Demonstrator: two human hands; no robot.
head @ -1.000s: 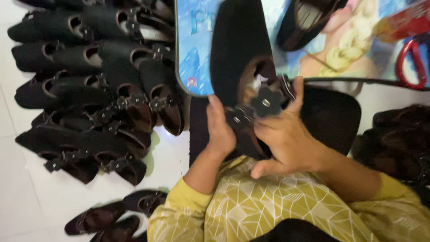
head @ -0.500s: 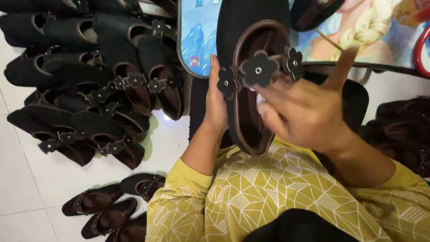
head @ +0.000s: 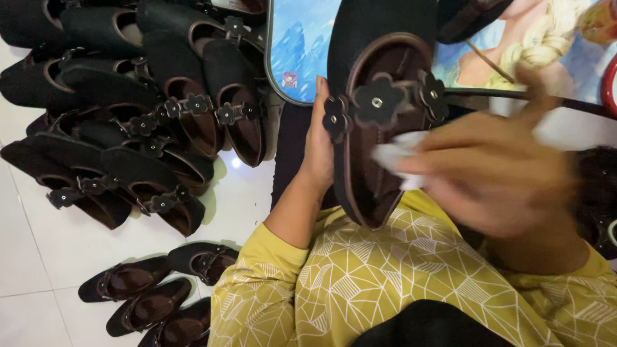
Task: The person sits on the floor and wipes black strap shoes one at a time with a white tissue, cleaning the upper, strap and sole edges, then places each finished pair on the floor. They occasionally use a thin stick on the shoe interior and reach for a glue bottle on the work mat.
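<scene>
My left hand (head: 319, 148) grips the left edge of a dark brown shoe (head: 373, 173) and holds it upright, insole toward me. A strap with three flower-shaped ornaments (head: 379, 101) crosses the shoe's middle. My right hand (head: 495, 173), blurred by motion, pinches a white cloth or tissue (head: 395, 157) that touches the insole just under the strap. Both arms wear yellow sleeves with a white line pattern (head: 385, 276).
A heap of several similar dark shoes (head: 148, 122) lies on the white tiled floor (head: 38, 257) to the left, with more pairs (head: 154, 302) at lower left. A colourful cartoon-printed mat or board (head: 302, 45) lies behind the held shoe. A red object (head: 609, 83) shows at the right edge.
The shoe was turned so its insole faces me. My right hand left the flower strap and now holds a white cloth against the insole.
</scene>
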